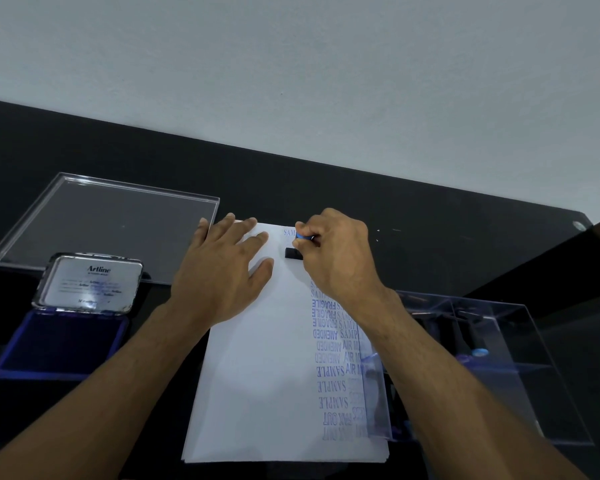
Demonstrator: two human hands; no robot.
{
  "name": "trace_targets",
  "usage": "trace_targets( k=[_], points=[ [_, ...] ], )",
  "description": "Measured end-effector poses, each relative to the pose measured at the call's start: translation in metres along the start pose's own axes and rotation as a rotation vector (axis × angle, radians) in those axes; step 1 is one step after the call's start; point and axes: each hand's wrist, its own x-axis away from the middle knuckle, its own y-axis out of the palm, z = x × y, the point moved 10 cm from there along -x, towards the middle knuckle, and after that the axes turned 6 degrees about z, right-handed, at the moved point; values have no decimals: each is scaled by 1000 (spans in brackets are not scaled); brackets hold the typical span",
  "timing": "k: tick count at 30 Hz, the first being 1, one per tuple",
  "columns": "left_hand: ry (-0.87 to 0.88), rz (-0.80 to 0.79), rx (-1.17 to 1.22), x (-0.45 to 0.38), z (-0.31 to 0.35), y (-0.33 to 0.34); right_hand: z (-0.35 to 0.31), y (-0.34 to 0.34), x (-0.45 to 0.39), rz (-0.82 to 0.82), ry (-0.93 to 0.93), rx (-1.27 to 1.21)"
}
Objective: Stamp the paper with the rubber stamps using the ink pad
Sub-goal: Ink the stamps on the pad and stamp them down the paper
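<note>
Right hand (336,251) round stamp (294,253) on paper (264,358) (left hand (222,271) flat).

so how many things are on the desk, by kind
paper stacks: 1
rubber stamps in plain view: 1, gripped by the right hand
ink pads: 1, lid open
clear trays: 1
clear organiser boxes: 1
total: 5
The left hand lies flat on the paper.

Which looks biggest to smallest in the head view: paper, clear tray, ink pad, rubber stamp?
1. paper
2. clear tray, farther away, so unsure against the paper
3. ink pad
4. rubber stamp, partly hidden by the right hand
</note>
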Motion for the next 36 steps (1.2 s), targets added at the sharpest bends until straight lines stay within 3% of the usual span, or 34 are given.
trace_targets(
  k=[29, 32, 34, 36],
  points=[
    [5, -2, 16, -1, -2, 3, 6, 3, -2, -13, 32, -74],
    [6, 7, 20, 0, 0, 1, 13, -20, 4, 161, 25, -187],
    [3, 15, 27, 0, -1, -1, 30, -40, 11, 320, 108, -358],
    [1, 10, 35, 0, -1, -2, 48, -48, 14, 378, 230, -474]
  ],
)
